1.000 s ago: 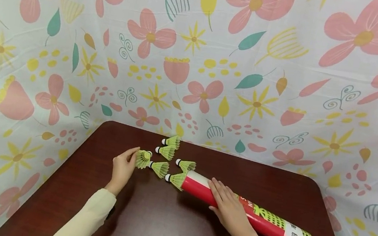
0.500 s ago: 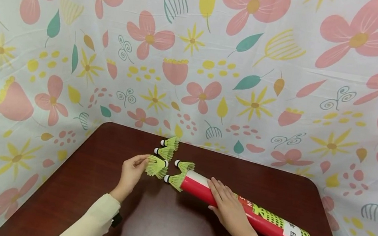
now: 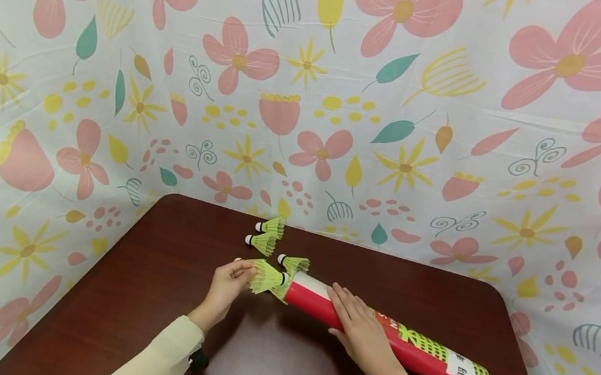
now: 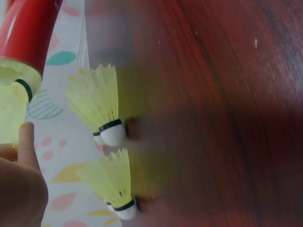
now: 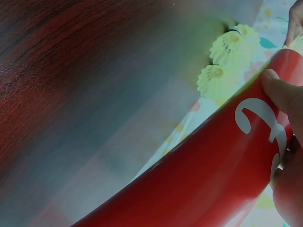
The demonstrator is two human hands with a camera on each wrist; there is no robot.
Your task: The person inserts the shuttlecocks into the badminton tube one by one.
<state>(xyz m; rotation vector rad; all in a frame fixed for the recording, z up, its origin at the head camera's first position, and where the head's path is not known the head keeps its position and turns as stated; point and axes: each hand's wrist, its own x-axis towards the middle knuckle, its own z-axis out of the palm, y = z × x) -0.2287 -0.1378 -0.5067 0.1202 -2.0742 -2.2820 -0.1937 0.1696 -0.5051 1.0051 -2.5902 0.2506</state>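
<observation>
My left hand pinches a yellow shuttlecock by its skirt. The white cork points right, towards the left end of a red shuttlecock tube. In the left wrist view, a yellow skirt rim shows in the tube's mouth, and the held shuttlecock's dark band is right at it. My right hand holds the tube, fingers over its top and thumb on its side. One shuttlecock lies partly hidden behind my left hand; another, beside the tube's mouth, is mostly covered by the held one.
Beyond the hands, two shuttlecocks lie close together near the far edge of the dark brown table. A further shuttlecock lies just behind the tube's left end. A flower-printed cloth hangs behind the table.
My left hand has carried the shuttlecock rightwards, from left of the others to the tube's mouth. The right hand stays on the tube, which has barely shifted.
</observation>
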